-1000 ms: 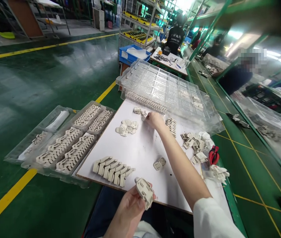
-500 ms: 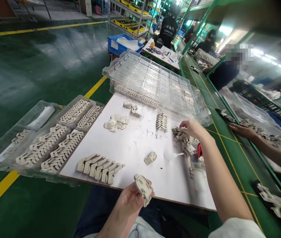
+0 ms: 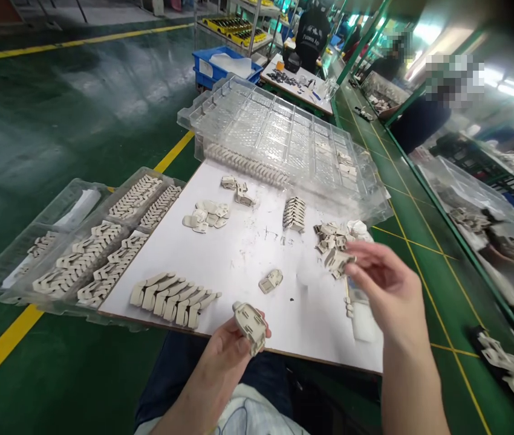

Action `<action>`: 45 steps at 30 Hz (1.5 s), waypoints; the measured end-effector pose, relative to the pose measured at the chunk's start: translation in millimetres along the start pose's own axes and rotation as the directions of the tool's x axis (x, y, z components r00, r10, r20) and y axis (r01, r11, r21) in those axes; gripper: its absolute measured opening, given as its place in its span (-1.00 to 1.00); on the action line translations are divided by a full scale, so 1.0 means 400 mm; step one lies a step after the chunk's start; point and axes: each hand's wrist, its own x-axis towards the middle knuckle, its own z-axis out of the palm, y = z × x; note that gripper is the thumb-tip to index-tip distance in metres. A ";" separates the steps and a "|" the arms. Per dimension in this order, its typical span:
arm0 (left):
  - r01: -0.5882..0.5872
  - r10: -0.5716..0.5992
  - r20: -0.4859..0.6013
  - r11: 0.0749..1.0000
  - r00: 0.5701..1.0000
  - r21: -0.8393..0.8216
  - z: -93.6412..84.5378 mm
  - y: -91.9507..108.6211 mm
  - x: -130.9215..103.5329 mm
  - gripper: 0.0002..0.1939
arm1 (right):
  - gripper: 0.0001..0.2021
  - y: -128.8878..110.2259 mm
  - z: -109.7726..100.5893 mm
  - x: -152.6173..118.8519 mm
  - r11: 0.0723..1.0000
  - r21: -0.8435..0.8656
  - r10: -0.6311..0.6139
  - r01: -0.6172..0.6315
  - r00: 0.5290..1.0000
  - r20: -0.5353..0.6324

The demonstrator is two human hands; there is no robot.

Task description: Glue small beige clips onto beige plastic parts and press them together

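My left hand (image 3: 232, 347) grips a beige moulded plastic part (image 3: 251, 326) with slots in its face, just over the table's front edge. At the right, my right hand (image 3: 381, 281) has its thumb and fingers around the end of another beige plastic part (image 3: 338, 262), slightly blurred by motion. That part is beside a loose pile of beige parts (image 3: 329, 234). A single beige part (image 3: 270, 281) lies on the white table (image 3: 239, 266) between the hands. To the left, a neat row of beige parts (image 3: 173, 297) leans along the front edge.
Clear plastic trays (image 3: 257, 121) are at the table's back. Filled trays (image 3: 80, 266) stand at the left. A short stack (image 3: 294, 214) and flat beige pieces (image 3: 207, 215) lie on the table. A green conveyor (image 3: 420, 241) runs at the right; people sit beyond it.
My right hand has drawn back from the pile towards me, now with a beige part at its fingertips. My left hand keeps its hold on its part. The view has shifted slightly.
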 end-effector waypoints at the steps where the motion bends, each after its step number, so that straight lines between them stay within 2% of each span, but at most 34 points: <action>1: 0.007 -0.007 0.010 1.000 1.000 -0.006 0.008 0.002 0.001 -0.63 | -0.81 -0.022 0.017 -0.041 0.998 0.067 -0.013 0.014 1.000 -0.016; 4: 0.080 -0.080 0.024 0.996 0.997 -0.027 0.029 0.004 0.000 -0.60 | -0.83 -0.054 0.073 -0.130 0.969 0.230 -0.096 0.087 0.995 0.028; 6: 0.127 -0.126 0.033 0.992 0.991 -0.015 0.035 0.000 -0.004 -0.57 | -0.79 -0.054 0.106 -0.164 0.940 0.332 -0.109 0.083 0.992 0.060; 8: 0.113 -0.114 0.036 0.993 0.993 0.037 0.035 -0.005 -0.011 -0.56 | -0.82 -0.047 0.136 -0.184 0.899 0.438 -0.012 -0.021 0.997 0.072; 10: 0.047 -0.050 0.027 0.993 0.998 0.110 0.034 -0.012 -0.016 -0.51 | -0.89 -0.039 0.163 -0.198 0.802 0.568 0.153 -0.187 0.982 0.108; 13: -0.050 0.043 0.040 0.977 0.998 0.207 0.035 -0.023 -0.019 -0.51 | -0.81 -0.034 0.198 -0.221 0.560 0.714 0.395 -0.421 0.893 0.217; 15: -0.069 0.055 0.070 0.974 0.996 0.215 0.037 -0.032 -0.017 -0.55 | -0.73 -0.035 0.217 -0.238 0.424 0.747 0.495 -0.511 0.822 0.281; 18: -0.076 0.066 0.062 0.980 0.996 0.184 0.040 -0.046 -0.009 -0.51 | -0.66 -0.041 0.237 -0.261 0.351 0.752 0.555 -0.558 0.771 0.313; 22: -0.129 0.127 0.022 0.973 0.992 0.189 0.035 -0.059 -0.002 -0.50 | -0.63 -0.048 0.251 -0.277 0.373 0.748 0.579 -0.549 0.768 0.275; 26: -0.135 0.127 0.059 0.978 0.990 0.157 0.025 -0.057 -0.003 -0.55 | -0.68 -0.039 0.250 -0.274 0.394 0.769 0.526 -0.504 0.809 0.261; 28: -0.130 0.119 0.073 0.978 0.990 0.165 0.020 -0.052 -0.005 -0.57 | -0.75 -0.026 0.242 -0.268 0.374 0.781 0.484 -0.501 0.823 0.297; 32: -0.108 0.098 0.060 0.976 0.993 0.189 0.017 -0.042 -0.007 -0.59 | -0.82 0.007 0.218 -0.257 0.342 0.763 0.424 -0.549 0.814 0.396; 35: -0.066 0.055 0.081 0.988 0.995 0.141 0.013 -0.042 -0.002 -0.56 | -0.83 0.026 0.202 -0.255 0.457 0.719 0.422 -0.523 0.840 0.342; 37: 0.010 -0.020 0.111 0.996 0.994 0.088 0.007 -0.048 0.001 -0.52 | -0.84 0.030 0.193 -0.255 0.528 0.673 0.379 -0.519 0.852 0.360; 41: 0.104 -0.099 0.115 0.994 0.988 -0.043 -0.004 -0.058 0.003 -0.68 | -0.84 0.026 0.176 -0.247 0.590 0.585 0.366 -0.557 0.830 0.421; 45: 0.110 -0.104 0.070 0.989 0.992 -0.098 0.009 -0.049 0.004 -0.74 | -0.80 0.029 0.169 -0.240 0.636 0.562 0.328 -0.529 0.844 0.424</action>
